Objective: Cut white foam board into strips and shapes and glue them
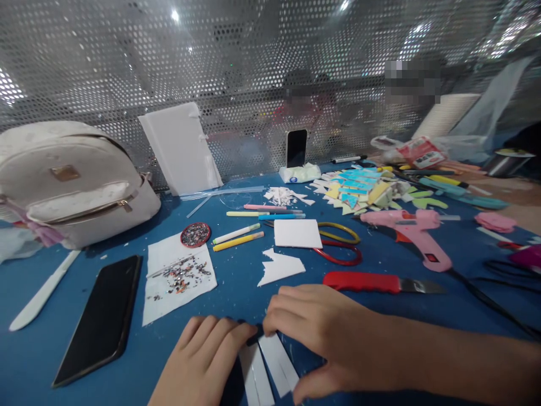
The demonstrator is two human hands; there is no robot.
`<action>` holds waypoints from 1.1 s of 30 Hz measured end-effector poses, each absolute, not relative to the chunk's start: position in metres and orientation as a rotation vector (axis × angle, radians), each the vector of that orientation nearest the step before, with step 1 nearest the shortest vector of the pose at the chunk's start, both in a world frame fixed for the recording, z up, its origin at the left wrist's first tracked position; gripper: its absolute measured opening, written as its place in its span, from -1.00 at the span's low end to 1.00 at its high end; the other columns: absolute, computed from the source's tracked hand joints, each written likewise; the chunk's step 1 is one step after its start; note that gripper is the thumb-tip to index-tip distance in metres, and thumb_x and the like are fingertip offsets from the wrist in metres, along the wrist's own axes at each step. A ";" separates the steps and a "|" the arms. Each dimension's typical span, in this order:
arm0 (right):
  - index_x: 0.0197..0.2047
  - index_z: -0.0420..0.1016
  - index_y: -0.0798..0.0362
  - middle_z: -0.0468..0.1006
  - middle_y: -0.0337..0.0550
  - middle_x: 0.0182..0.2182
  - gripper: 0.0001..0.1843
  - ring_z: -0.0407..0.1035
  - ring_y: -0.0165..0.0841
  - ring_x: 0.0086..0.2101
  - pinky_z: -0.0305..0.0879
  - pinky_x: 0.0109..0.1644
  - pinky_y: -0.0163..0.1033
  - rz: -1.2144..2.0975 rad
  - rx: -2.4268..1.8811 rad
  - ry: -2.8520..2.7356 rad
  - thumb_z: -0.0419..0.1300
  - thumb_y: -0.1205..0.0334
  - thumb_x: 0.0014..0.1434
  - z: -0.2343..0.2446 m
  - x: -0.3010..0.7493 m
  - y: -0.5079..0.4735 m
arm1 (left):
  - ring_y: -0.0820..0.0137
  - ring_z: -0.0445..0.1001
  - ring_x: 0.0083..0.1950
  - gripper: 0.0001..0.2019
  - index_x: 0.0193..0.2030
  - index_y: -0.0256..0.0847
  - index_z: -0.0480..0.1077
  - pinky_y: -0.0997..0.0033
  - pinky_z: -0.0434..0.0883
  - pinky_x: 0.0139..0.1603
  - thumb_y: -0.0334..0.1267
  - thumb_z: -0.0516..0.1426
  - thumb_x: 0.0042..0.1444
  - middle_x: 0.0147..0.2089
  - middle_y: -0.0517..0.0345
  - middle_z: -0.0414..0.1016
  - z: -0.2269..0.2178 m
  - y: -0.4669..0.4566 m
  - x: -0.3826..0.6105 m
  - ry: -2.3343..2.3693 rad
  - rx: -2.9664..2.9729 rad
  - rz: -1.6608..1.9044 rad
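Observation:
Two narrow white foam-board strips, a left strip (pixel 256 376) and a right strip (pixel 279 365), lie side by side at the table's near edge, each with a thin line along its length. My left hand (pixel 205 358) curls over the left strip, fingers together and index fingertip at its top end; its thumb is hidden. My right hand (pixel 319 332) spans the right strip, bent fingers at its far end and thumb at its near corner. Just beyond lie a jagged white offcut (pixel 281 267), a white rectangular board piece (pixel 297 233) over scissors (pixel 344 252), and a red-handled knife (pixel 363 281).
A pink glue gun (pixel 416 225) trails a black cord at right. Coloured scraps (pixel 359 189) are heaped behind it. Several markers (pixel 239 241) lie mid-table. To the left are a paper sheet with glitter bits (pixel 152 293), a black phone (pixel 101 318), a white plastic knife (pixel 46 290) and a backpack (pixel 76 192).

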State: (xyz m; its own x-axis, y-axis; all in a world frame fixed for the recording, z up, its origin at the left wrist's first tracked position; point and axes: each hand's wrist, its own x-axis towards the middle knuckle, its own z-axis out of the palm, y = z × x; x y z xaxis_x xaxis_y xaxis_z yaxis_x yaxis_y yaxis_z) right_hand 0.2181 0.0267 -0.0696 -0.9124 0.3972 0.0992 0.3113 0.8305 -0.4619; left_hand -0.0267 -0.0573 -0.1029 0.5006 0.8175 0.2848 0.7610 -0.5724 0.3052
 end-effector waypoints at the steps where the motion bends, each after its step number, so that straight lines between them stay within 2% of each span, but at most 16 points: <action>1: -0.05 0.41 0.05 0.53 -0.18 -0.18 -0.50 0.40 -0.25 -0.19 0.20 -0.19 -0.23 0.663 -0.558 -2.809 0.46 0.02 0.04 -0.070 0.218 0.026 | 0.25 0.50 -0.10 -0.49 0.22 -0.09 0.23 0.28 0.26 -0.03 0.21 -0.03 0.33 -0.03 0.15 0.56 -0.105 -0.057 -0.027 1.376 2.611 0.624; 6: -0.03 0.42 0.06 0.53 -0.13 -0.15 -0.51 0.40 -0.23 -0.17 0.21 -0.20 -0.21 0.671 -0.584 -2.805 0.42 -0.02 0.09 -0.070 0.218 0.027 | 0.22 0.50 -0.12 -0.51 0.21 -0.09 0.22 0.27 0.28 -0.06 0.16 0.05 0.31 -0.05 0.11 0.57 -0.111 -0.055 -0.027 1.378 2.628 0.650; 10: 0.06 0.42 0.09 0.53 -0.07 -0.08 -0.40 0.38 -0.18 -0.12 0.24 -0.12 -0.17 0.732 -0.503 -2.781 0.40 -0.08 0.08 -0.074 0.217 0.027 | 0.18 0.48 -0.05 -0.46 0.25 -0.05 0.18 0.23 0.27 -0.01 0.17 0.10 0.26 0.03 0.08 0.54 -0.113 -0.055 -0.025 1.414 2.564 0.664; 13: 0.09 0.41 0.12 0.53 -0.04 -0.06 -0.41 0.37 -0.18 -0.11 0.25 -0.06 -0.14 0.753 -0.505 -2.733 0.40 -0.03 0.10 -0.078 0.215 0.024 | 0.18 0.47 -0.06 -0.45 0.25 -0.05 0.16 0.23 0.27 -0.03 0.16 0.12 0.25 0.03 0.09 0.53 -0.112 -0.056 -0.023 1.407 2.499 0.658; 17: 0.00 0.45 0.11 0.54 -0.05 -0.09 -0.53 0.37 -0.19 -0.13 0.25 -0.08 -0.14 0.803 -0.598 -2.715 0.40 0.06 0.10 -0.075 0.214 0.020 | 0.20 0.46 -0.11 -0.49 0.22 -0.03 0.17 0.24 0.29 -0.07 0.14 0.14 0.25 -0.03 0.14 0.54 -0.108 -0.055 -0.020 1.410 2.443 0.643; 20: 0.01 0.44 0.10 0.54 -0.06 -0.07 -0.55 0.37 -0.19 -0.10 0.25 -0.06 -0.14 0.839 -0.606 -2.702 0.38 0.10 0.11 -0.071 0.215 0.022 | 0.20 0.46 -0.13 -0.45 0.22 -0.03 0.15 0.24 0.31 -0.09 0.16 0.16 0.22 -0.05 0.13 0.53 -0.106 -0.053 -0.020 1.428 2.430 0.643; 25: 0.04 0.43 0.11 0.54 -0.03 -0.04 -0.55 0.37 -0.17 -0.05 0.25 0.00 -0.13 0.807 -0.597 -2.681 0.37 0.14 0.13 -0.072 0.215 0.025 | 0.23 0.48 -0.11 -0.35 0.28 -0.03 0.10 0.29 0.36 -0.11 0.09 0.25 0.16 -0.03 0.13 0.53 -0.105 -0.046 -0.026 1.399 2.493 0.616; 29: 0.10 0.43 0.09 0.53 -0.04 -0.01 -0.46 0.37 -0.16 -0.01 0.24 0.05 -0.11 0.805 -0.625 -2.689 0.41 0.11 0.10 -0.074 0.217 0.026 | 0.16 0.49 -0.08 -0.21 0.37 -0.06 0.04 0.24 0.36 -0.08 0.20 0.22 0.13 0.00 0.08 0.55 -0.109 -0.043 -0.031 1.388 2.566 0.655; 33: 0.06 0.46 0.08 0.54 -0.05 -0.06 -0.51 0.39 -0.17 -0.05 0.26 0.02 -0.11 0.770 -0.652 -2.707 0.40 0.07 0.12 -0.077 0.220 0.028 | 0.15 0.50 -0.06 -0.25 0.36 -0.04 0.08 0.21 0.36 -0.02 0.23 0.18 0.16 0.00 0.07 0.55 -0.112 -0.047 -0.032 1.464 2.535 0.657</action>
State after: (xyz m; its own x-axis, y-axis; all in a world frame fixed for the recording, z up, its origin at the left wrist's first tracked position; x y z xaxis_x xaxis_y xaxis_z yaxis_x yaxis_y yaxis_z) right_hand 0.2202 0.0283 -0.0770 -0.8680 0.4828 0.1156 0.3498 0.7600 -0.5478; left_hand -0.0323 -0.0468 -0.1118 0.4311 0.8513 0.2992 0.7895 -0.5164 0.3317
